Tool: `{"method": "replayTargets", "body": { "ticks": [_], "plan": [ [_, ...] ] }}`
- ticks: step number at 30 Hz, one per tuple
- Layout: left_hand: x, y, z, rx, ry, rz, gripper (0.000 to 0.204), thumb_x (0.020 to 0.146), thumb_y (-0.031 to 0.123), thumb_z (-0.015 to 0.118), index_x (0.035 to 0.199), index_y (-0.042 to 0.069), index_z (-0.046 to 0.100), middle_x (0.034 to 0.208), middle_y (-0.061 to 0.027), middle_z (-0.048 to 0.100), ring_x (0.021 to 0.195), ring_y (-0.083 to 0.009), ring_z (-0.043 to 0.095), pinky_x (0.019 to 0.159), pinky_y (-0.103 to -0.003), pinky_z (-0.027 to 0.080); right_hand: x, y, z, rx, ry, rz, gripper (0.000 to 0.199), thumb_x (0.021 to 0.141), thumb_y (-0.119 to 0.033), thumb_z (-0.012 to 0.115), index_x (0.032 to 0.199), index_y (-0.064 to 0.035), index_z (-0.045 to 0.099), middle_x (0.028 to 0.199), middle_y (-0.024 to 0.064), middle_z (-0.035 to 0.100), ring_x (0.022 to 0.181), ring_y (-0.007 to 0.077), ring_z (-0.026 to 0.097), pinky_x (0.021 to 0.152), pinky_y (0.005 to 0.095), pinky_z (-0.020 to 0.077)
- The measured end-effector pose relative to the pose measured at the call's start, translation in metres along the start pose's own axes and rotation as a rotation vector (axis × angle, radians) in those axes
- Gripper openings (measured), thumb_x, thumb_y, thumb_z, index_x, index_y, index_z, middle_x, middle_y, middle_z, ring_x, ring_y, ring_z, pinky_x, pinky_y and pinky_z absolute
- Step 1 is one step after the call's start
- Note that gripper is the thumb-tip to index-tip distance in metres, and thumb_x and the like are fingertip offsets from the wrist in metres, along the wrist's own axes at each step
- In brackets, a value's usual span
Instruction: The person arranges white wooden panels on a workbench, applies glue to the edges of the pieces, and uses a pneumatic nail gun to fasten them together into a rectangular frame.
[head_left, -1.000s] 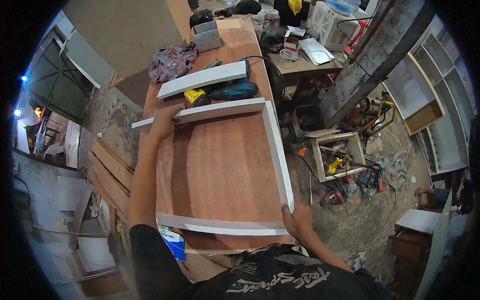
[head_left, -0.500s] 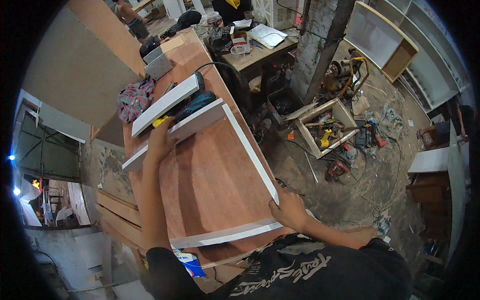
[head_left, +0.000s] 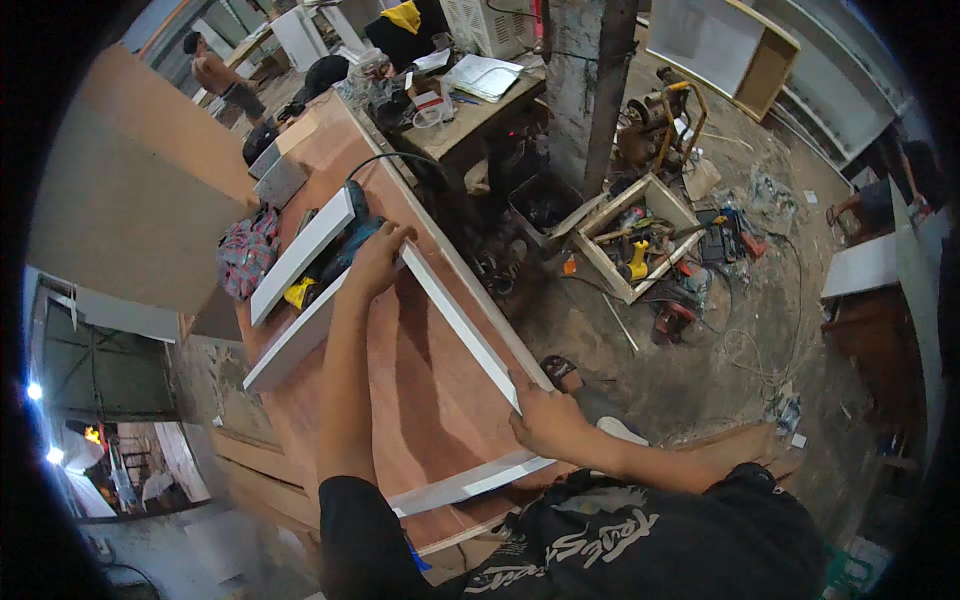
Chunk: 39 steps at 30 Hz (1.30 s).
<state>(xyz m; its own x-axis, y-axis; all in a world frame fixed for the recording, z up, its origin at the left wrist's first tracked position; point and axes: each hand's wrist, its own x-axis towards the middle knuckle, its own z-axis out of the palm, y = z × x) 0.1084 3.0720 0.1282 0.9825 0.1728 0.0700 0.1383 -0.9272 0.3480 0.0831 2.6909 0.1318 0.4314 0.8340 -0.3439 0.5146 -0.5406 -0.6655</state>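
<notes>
My left hand point(head_left: 380, 258) is closed at the corner where a white crosswise board point(head_left: 300, 340) meets a long narrow white strip point(head_left: 460, 325). Its fingertips curl over that corner. Nearer to me, my right hand point(head_left: 547, 415) grips the other end of the strip, thumb along its side. Both boards stand on edge on a reddish plywood worktop point(head_left: 375, 410). A third white board point(head_left: 475, 478) lies across the worktop's near end, close to my body. Beyond the crosswise board rests a separate white board point(head_left: 303, 255), with a teal power tool point(head_left: 357, 238) and a yellow tool point(head_left: 300, 292) between them.
A checked cloth point(head_left: 250, 252) and grey blocks point(head_left: 278, 178) sit at the worktop's far left. On the floor to the right are a wooden tool crate point(head_left: 655, 190), cables and debris. A concrete pillar point(head_left: 588, 100) rises beyond. Another person point(head_left: 215, 75) stands far left.
My left hand has slid rightward along the crosswise board to its corner with the strip. My right hand stays on the strip's near end. The whole view has shifted a little.
</notes>
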Motion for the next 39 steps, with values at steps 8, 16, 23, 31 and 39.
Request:
{"method": "replayTargets", "body": {
  "ticks": [8,16,23,31,39],
  "plan": [
    [0.004,-0.009,0.011,0.029,0.082,0.111,0.031,0.081,-0.005,0.059,0.107,0.011,0.062,0.115,-0.0128,0.061,0.107,-0.0378,0.062,0.084,-0.046,0.051,0.002,0.0,-0.002,0.005,-0.008,0.011,0.057,0.088,-0.019,0.061,0.132,0.0075,0.038,0.099,0.0288,0.066,0.081,0.047,0.07,0.072,0.0554,0.0575],
    [0.005,-0.007,0.015,0.163,0.028,0.0,0.031,0.081,-0.003,0.058,0.107,0.012,0.062,0.112,-0.011,0.061,0.109,-0.0363,0.062,0.084,-0.047,0.052,0.005,0.003,-0.003,0.019,-0.018,0.004,0.049,0.088,-0.019,0.06,0.125,0.0054,0.041,0.096,0.0286,0.065,0.081,0.0476,0.07,0.071,0.0565,0.0573],
    [0.006,-0.006,0.015,0.148,0.03,0.011,0.03,0.082,-0.003,0.059,0.108,0.012,0.06,0.116,-0.0113,0.06,0.109,-0.037,0.062,0.085,-0.048,0.053,0.003,0.003,0.0,0.052,0.001,0.006,0.059,0.088,-0.019,0.061,0.135,0.0054,0.035,0.097,0.0324,0.067,0.079,0.0497,0.069,0.072,0.0597,0.056],
    [0.006,-0.005,0.013,0.134,0.017,0.006,0.031,0.08,-0.008,0.056,0.106,0.009,0.061,0.117,-0.0137,0.06,0.109,-0.0394,0.061,0.086,-0.049,0.051,0.005,0.007,0.004,0.086,-0.002,-0.048,0.061,0.091,-0.023,0.06,0.135,0.0073,0.031,0.098,0.0337,0.066,0.078,0.0508,0.068,0.07,0.0595,0.0558],
    [0.003,-0.012,0.019,0.154,0.009,-0.066,0.032,0.082,-0.001,0.058,0.112,0.011,0.06,0.121,-0.0129,0.06,0.113,-0.0391,0.06,0.088,-0.054,0.048,0.007,0.006,0.004,0.071,-0.02,-0.033,0.058,0.096,-0.028,0.056,0.136,0.0054,0.031,0.107,0.0343,0.065,0.086,0.0526,0.067,0.078,0.0624,0.0534]
  ]
}}
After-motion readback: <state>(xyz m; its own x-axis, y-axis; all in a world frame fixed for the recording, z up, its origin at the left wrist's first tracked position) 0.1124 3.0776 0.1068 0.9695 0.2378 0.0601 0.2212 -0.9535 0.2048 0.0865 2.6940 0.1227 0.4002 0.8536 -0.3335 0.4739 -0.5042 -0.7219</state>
